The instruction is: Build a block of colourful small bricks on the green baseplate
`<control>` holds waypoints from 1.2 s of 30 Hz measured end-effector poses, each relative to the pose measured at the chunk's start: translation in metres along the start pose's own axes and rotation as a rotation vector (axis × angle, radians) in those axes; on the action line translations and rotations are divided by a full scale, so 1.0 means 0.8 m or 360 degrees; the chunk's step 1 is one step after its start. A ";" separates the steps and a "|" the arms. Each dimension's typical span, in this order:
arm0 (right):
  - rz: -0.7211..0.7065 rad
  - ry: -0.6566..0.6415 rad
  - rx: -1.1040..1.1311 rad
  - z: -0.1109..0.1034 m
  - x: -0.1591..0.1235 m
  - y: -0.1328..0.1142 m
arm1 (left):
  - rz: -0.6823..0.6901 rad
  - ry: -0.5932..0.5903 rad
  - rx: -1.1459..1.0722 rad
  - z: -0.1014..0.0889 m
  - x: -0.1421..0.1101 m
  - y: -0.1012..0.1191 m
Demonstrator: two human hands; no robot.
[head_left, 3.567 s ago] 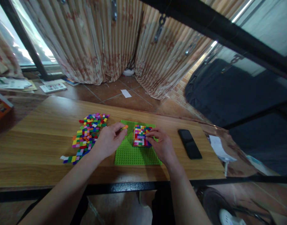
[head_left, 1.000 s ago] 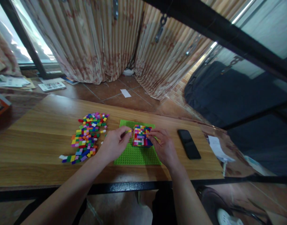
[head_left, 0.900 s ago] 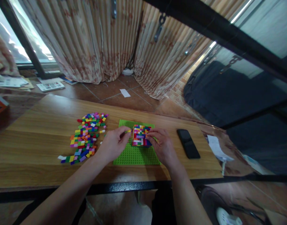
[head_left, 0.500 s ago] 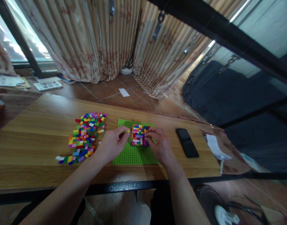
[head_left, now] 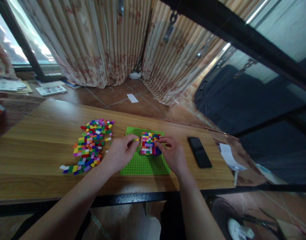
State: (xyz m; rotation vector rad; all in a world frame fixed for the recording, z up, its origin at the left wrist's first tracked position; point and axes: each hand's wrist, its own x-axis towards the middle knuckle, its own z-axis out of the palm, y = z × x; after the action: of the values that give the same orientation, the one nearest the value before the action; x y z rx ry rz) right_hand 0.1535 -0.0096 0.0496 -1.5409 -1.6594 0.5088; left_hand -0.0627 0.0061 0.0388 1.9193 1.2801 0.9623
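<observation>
A multicoloured block of toy bricks (head_left: 148, 144) stands on a green studded baseplate (head_left: 145, 167). At its left side, my left hand (head_left: 123, 150) is closed, with a small yellow brick (head_left: 135, 139) pinched between thumb and forefinger. My right hand (head_left: 171, 153) is at the block's right edge, its thumb and forefinger pressed close together by the top. What lies between those right fingertips, if anything, is too small to make out. Left of the baseplate, a loose pile of small coloured bricks (head_left: 89, 146) spreads over the wooden table (head_left: 38, 143).
A black phone (head_left: 199, 152) lies on the table to the right of my right hand. Past the table's right end are white papers (head_left: 231, 156). A dark metal bar (head_left: 233, 30) with hanging chains crosses overhead. Curtains (head_left: 93, 43) hang behind the table.
My right hand has shifted slightly to the right along the block's top, showing more of its right side. My left hand stays in place with the yellow brick.
</observation>
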 end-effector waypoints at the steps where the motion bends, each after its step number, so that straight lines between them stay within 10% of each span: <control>1: 0.0034 0.0021 0.0038 0.000 0.000 0.001 | 0.0016 0.0013 -0.0008 0.000 0.000 -0.001; 36: 0.0387 0.0022 0.0091 0.009 0.001 0.008 | -0.0076 -0.0121 -0.0294 0.008 -0.001 0.001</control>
State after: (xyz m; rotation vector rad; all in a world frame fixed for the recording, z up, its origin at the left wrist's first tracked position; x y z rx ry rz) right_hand 0.1518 -0.0061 0.0409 -1.7092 -1.4415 0.6658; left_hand -0.0573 0.0041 0.0363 1.7592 1.1470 0.9402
